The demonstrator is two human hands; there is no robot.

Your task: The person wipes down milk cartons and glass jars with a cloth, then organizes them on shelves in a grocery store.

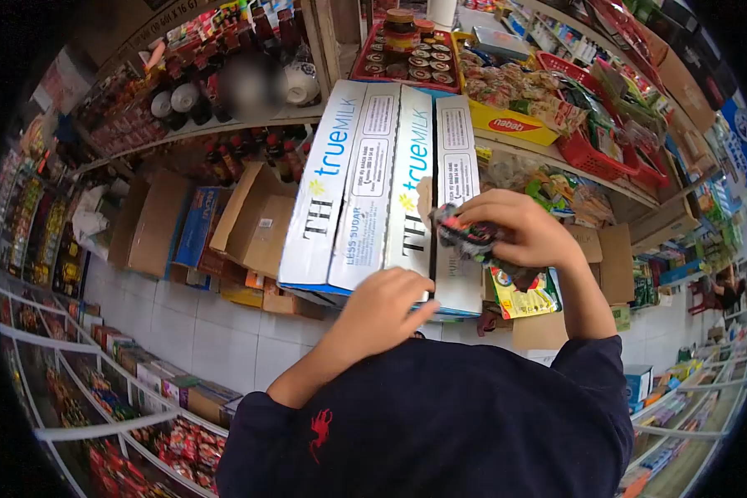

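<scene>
Two white TH true MILK cartons (pixel 363 184) lie side by side in front of me, with a dark gap running between their flaps. My left hand (pixel 382 311) rests on the near edge of the cartons, its fingers lying loosely and the thumb apart. Over the right-hand carton, my right hand (pixel 519 228) grips a crumpled dark bundle with grey and red patches (pixel 471 235). The bundle looks like a cloth, though its kind is not certain. A torn brown patch shows on the carton beside it. Below my right hand, a yellow-green packet (pixel 527 292) is partly covered.
Behind the cartons stands a red tray of jars (pixel 411 70). To its right are a yellow Maggi box (pixel 510 126) and a red basket (pixel 593 158). Open cardboard boxes (pixel 261 220) stand at the left. Stocked shelves (pixel 100 436) curve around both sides of the tiled floor (pixel 224 340).
</scene>
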